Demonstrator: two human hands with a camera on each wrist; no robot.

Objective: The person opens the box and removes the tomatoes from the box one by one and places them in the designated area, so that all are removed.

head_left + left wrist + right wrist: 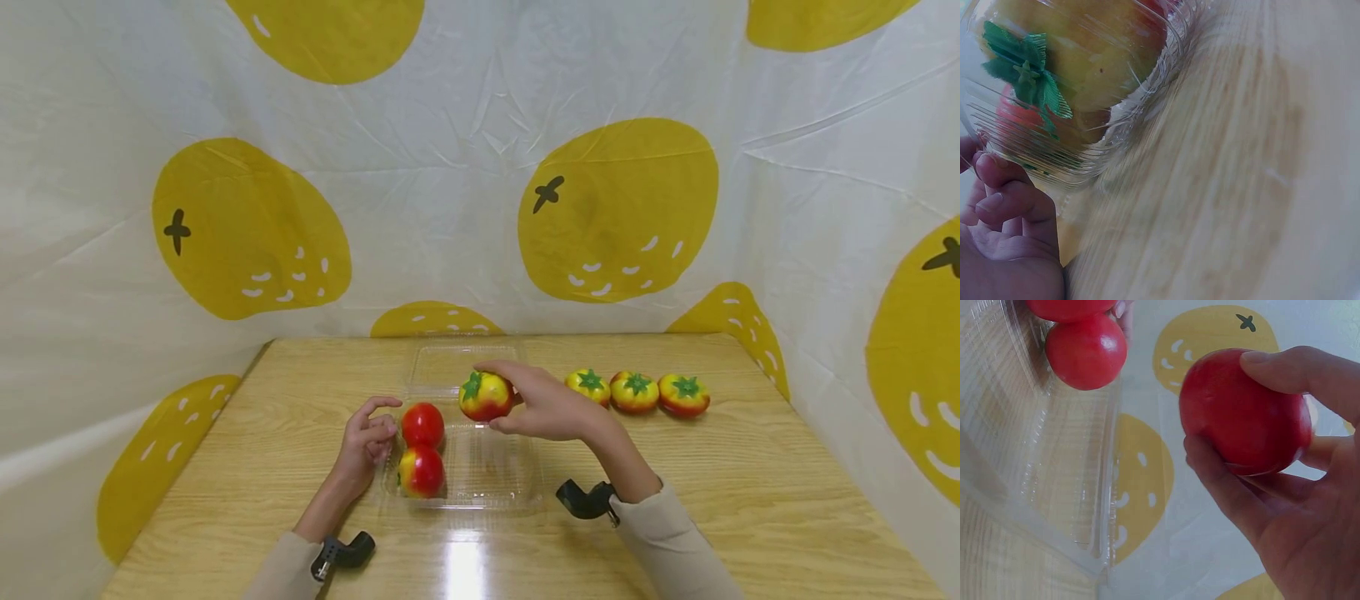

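Observation:
My right hand (551, 406) grips a red and yellow toy tomato (487, 398) with a green leafy top, held above a clear plastic container (491, 467). Thumb and fingers wrap its sides in the right wrist view, where its red underside (1241, 412) shows. Two more toy tomatoes, a rear one (422, 425) and a front one (423, 472), lie touching along the container's left side. At that side, my left hand (365, 446) holds the rim, its fingers bent against the ridged plastic in the left wrist view.
Three toy tomatoes, at left (587, 387), middle (634, 392) and right (684, 396), stand in a row on the wooden table (750, 500), right of the container. Its clear lid (442, 367) lies folded back behind it. A fruit-patterned curtain (435, 208) hangs beyond the table.

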